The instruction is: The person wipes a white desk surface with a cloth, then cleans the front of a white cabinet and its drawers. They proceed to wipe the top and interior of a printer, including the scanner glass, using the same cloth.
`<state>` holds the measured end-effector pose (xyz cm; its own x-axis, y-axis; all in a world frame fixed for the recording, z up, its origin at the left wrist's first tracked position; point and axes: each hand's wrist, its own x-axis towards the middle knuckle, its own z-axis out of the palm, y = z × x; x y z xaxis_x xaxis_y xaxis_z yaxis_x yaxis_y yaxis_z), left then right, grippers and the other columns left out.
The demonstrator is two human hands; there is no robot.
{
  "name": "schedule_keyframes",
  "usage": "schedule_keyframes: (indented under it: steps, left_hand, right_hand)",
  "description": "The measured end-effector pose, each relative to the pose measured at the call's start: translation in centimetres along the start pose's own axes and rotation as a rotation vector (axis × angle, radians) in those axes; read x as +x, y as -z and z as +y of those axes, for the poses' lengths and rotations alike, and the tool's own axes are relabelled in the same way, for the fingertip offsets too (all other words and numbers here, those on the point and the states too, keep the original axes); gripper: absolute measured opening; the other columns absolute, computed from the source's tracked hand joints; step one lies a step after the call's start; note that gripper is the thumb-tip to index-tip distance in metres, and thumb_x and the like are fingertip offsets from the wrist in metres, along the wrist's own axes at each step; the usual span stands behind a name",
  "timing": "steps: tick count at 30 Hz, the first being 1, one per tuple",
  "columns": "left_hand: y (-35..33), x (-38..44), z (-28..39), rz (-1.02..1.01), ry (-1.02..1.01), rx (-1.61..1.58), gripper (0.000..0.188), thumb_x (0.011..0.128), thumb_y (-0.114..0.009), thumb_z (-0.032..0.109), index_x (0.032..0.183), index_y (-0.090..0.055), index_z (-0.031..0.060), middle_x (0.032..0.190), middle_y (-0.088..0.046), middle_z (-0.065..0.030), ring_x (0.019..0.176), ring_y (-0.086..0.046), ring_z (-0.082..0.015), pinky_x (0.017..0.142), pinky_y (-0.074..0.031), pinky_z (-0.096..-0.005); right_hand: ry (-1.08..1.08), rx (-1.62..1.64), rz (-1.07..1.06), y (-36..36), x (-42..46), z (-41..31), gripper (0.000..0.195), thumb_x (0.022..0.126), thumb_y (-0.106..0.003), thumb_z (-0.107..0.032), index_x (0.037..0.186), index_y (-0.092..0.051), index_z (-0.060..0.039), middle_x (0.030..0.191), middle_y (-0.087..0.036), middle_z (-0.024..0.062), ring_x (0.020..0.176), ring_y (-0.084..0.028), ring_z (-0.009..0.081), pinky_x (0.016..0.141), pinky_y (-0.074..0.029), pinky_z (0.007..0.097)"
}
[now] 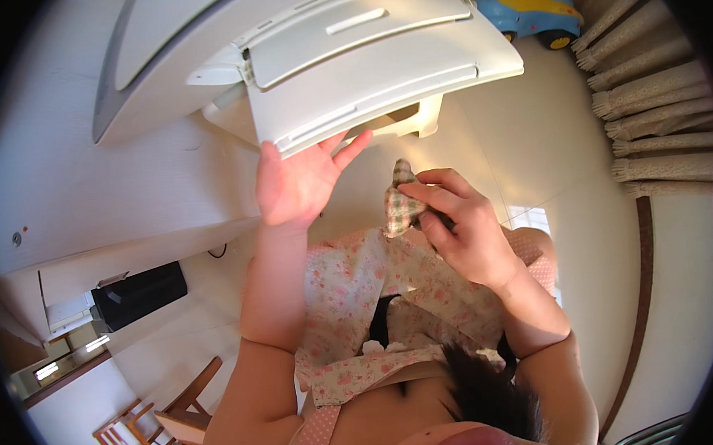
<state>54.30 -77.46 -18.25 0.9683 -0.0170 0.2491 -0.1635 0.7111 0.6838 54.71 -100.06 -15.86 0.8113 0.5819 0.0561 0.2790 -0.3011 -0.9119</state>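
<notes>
A white plastic panel (384, 64), hinged to a larger white and grey appliance (184, 44), stands folded out before me; it could be a printer's paper tray, though its kind is not certain. Under its near left corner is my left hand (300, 180), palm up, with the thumb at the edge and the fingers partly hidden beneath. My right hand (462, 223) pinches a bunched checked cloth (403, 211) in green, pink and cream, right of my left hand and below the panel's near edge. Part of the cloth is hidden behind the fingers.
The appliance rests on a whitish tabletop (119, 192). Below the panel is a cream plastic stool (429, 116). A blue and yellow ride-on toy (530, 11) and beige curtains (658, 98) are at the upper right. Wooden chairs (188, 412) stand at the lower left.
</notes>
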Motion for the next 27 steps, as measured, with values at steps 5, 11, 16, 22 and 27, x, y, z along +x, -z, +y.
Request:
schedule_keyframes:
  steps: [5, 11, 16, 22, 27]
  left_hand:
    - [-1.8, 0.5, 0.3, 0.124, 0.045, -0.147, 0.055, 0.095, -0.036, 0.041, 0.140, -0.031, 0.0082, 0.140, -0.039, -0.0122, 0.129, -0.039, -0.0311, 0.110, -0.025, -0.0528]
    - [-2.6, 1.2, 0.0, 0.101, 0.017, -0.234, 0.053, 0.093, -0.042, 0.033, 0.136, -0.034, 0.0018, 0.136, -0.043, -0.0141, 0.126, -0.042, -0.0329, 0.109, -0.029, -0.0504]
    - [-2.6, 1.1, -0.4, 0.129, -0.035, -0.307, 0.045, 0.094, -0.043, 0.029, 0.130, -0.042, 0.0016, 0.129, -0.051, -0.0116, 0.120, -0.049, -0.0298, 0.107, -0.034, -0.0477]
    - [-2.2, 1.1, -0.7, 0.110, -0.018, -0.245, 0.043, 0.095, -0.039, 0.032, 0.127, -0.045, 0.0037, 0.126, -0.054, -0.0099, 0.114, -0.053, -0.0257, 0.102, -0.039, -0.0430]
    - [-1.9, 0.7, -0.7, 0.156, -0.005, -0.185, 0.049, 0.095, -0.036, 0.037, 0.132, -0.040, 0.0061, 0.127, -0.052, -0.0078, 0.114, -0.051, -0.0205, 0.099, -0.039, -0.0377]
  right_hand:
    - [0.232, -0.232, 0.557, 2.6, 1.4, -2.1, 0.035, 0.079, -0.052, 0.005, 0.110, -0.064, -0.0059, 0.113, -0.058, 0.0139, 0.090, -0.061, 0.0199, 0.071, -0.051, 0.0274]
    - [0.295, -0.896, 0.775, 7.7, 7.9, -0.9, 0.029, 0.085, -0.051, -0.010, 0.111, -0.065, -0.0072, 0.127, -0.056, 0.0066, 0.111, -0.050, 0.0263, 0.096, -0.040, 0.0353]
    - [0.312, -0.942, 0.722, 5.1, 10.6, -1.4, 0.023, 0.082, -0.052, -0.015, 0.096, -0.068, -0.0072, 0.088, -0.068, 0.0079, 0.086, -0.062, 0.0256, 0.072, -0.048, 0.0383]
    - [0.479, -0.904, 0.514, -1.8, 11.5, -5.3, 0.006, 0.072, -0.059, -0.013, 0.069, -0.058, -0.0080, 0.065, -0.061, 0.0055, 0.067, -0.059, 0.0242, 0.064, -0.044, 0.0386]
    - [0.600, -0.726, 0.451, -3.6, 10.7, -5.8, 0.010, 0.070, -0.060, -0.011, 0.080, -0.063, -0.0083, 0.079, -0.066, 0.0029, 0.079, -0.059, 0.0215, 0.069, -0.044, 0.0364]
